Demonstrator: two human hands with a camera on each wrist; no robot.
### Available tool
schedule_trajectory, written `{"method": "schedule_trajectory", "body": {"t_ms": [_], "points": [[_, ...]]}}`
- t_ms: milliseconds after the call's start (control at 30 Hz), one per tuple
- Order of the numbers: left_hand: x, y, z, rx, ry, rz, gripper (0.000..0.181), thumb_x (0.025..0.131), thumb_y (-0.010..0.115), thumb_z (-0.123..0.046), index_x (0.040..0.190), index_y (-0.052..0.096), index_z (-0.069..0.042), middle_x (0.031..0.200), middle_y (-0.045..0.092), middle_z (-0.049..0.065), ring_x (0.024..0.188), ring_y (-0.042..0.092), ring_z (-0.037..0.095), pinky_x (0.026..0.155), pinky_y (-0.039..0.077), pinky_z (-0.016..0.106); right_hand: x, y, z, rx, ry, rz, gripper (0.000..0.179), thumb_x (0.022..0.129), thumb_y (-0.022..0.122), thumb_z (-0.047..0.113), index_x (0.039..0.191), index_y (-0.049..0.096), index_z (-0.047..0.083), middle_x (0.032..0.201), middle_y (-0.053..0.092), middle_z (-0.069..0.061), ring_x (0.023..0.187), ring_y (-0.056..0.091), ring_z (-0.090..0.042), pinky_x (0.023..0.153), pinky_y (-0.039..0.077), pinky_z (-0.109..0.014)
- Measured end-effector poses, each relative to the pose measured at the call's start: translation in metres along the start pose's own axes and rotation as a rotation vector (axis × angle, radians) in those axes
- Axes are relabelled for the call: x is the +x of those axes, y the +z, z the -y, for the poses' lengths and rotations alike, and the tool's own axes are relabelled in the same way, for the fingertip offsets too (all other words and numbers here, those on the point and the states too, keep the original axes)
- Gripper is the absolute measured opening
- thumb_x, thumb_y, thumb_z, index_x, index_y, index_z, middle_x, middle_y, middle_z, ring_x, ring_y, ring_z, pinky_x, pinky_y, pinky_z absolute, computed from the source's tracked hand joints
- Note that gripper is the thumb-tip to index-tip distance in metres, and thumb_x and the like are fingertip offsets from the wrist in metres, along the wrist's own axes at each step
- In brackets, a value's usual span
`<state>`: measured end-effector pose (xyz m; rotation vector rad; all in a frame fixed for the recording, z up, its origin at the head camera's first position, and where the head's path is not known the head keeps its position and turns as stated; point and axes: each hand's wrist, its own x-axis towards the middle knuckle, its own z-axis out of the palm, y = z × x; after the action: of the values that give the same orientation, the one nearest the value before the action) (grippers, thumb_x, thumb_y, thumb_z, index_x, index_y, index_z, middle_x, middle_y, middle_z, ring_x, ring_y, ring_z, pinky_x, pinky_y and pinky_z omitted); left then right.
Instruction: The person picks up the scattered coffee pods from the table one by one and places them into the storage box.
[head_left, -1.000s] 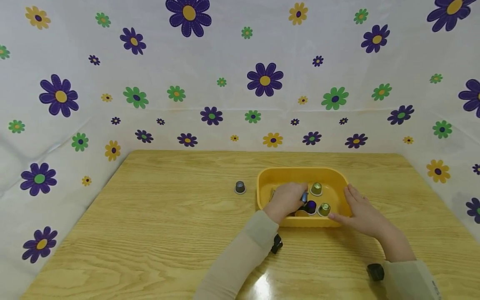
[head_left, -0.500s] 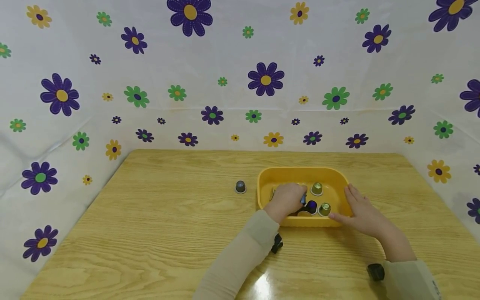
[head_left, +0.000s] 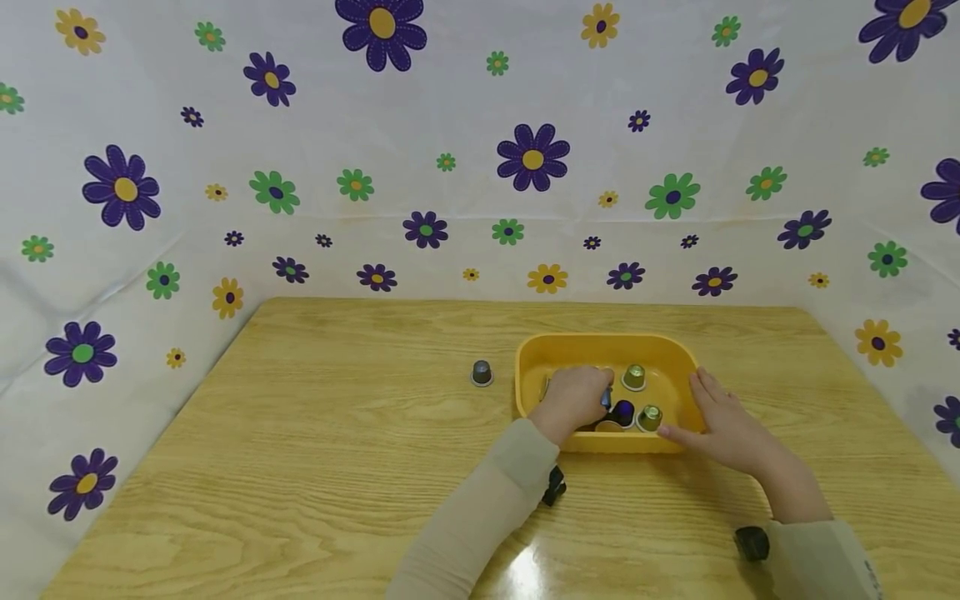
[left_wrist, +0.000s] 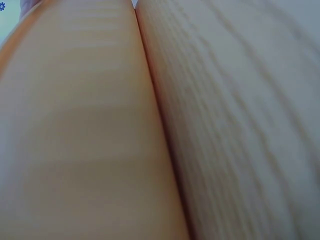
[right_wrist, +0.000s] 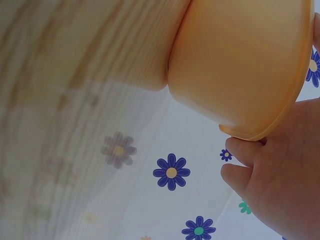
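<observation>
My left hand (head_left: 573, 400) reaches over the front rim of a yellow plastic tub (head_left: 607, 444), fingers curled down inside. At its fingertips a blue coffee capsule (head_left: 606, 398) shows, mostly covered by the hand. Next to it lie a dark purple capsule (head_left: 622, 412) and one with its tan lid (head_left: 608, 427) up. Two green capsules stand on their lids, one further back (head_left: 634, 377) and one near the front (head_left: 650, 417). My right hand (head_left: 731, 432) grips the tub's right end, thumb at the front rim; in the right wrist view its fingers (right_wrist: 240, 150) touch the rim's outside.
On the wooden table (head_left: 322, 433), left of the tub, a grey capsule (head_left: 482, 372) stands on its lid. A flower-patterned white cloth (head_left: 420, 133) rises behind the table and at both sides. The left wrist view shows mainly the tub's outer wall (left_wrist: 95, 140).
Slightly less of the blue capsule shows beside my left fingertips than a second ago. Both hands and the tub have barely moved; the head view has shifted a little.
</observation>
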<state>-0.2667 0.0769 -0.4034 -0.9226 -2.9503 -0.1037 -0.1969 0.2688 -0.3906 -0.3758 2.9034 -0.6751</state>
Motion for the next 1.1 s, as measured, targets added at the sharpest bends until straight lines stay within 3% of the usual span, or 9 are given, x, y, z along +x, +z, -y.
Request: {"method": "schedule_trajectory", "body": {"t_ms": [733, 833, 1000, 1100], "points": [[0.0009, -0.0025, 0.0004, -0.048, -0.01, -0.017, 0.011, 0.07, 0.055, -0.025, 0.071, 0.046, -0.019, 0.059, 0.043, -0.005, 0.05, 0.037, 0.008, 0.039, 0.026, 0.021, 0.0019, 0.0006, -0.0022, -0.017, 0.012, -0.001, 0.093, 0.068, 0.043, 0.056, 0.124, 0.001, -0.006, 0.127, -0.005, -0.021, 0.113, -0.003, -0.035, 0.086, 0.003, -0.05], [0.001, -0.0029, 0.0005, -0.075, -0.02, -0.051, 0.009, 0.071, 0.054, -0.024, 0.075, 0.05, -0.017, 0.064, 0.048, -0.005, 0.051, 0.038, 0.007, 0.039, 0.026, 0.02, 0.0015, 0.0003, -0.0016, -0.012, 0.003, -0.007, 0.093, 0.068, 0.043, 0.055, 0.123, 0.001, -0.006, 0.127, -0.005, -0.022, 0.113, -0.003, -0.036, 0.085, 0.003, -0.05], [0.0001, -0.0064, 0.0, -0.156, -0.028, -0.146, 0.03, 0.072, 0.053, -0.028, 0.099, 0.052, -0.016, 0.088, 0.053, -0.006, 0.063, 0.046, 0.004, 0.044, 0.035, 0.018, 0.001, 0.0004, -0.0008, -0.013, -0.008, -0.018, 0.092, 0.069, 0.043, 0.054, 0.123, 0.002, -0.007, 0.127, -0.003, -0.023, 0.113, -0.002, -0.035, 0.086, 0.003, -0.05], [-0.0021, -0.0101, 0.0008, -0.234, -0.037, -0.198, 0.033, 0.073, 0.053, -0.03, 0.102, 0.05, -0.015, 0.094, 0.053, -0.005, 0.071, 0.049, 0.005, 0.051, 0.039, 0.017, 0.0007, 0.0005, -0.0006, -0.013, -0.009, -0.019, 0.092, 0.069, 0.043, 0.054, 0.123, 0.002, -0.007, 0.127, -0.003, -0.023, 0.113, -0.002, -0.035, 0.086, 0.003, -0.049]]}}
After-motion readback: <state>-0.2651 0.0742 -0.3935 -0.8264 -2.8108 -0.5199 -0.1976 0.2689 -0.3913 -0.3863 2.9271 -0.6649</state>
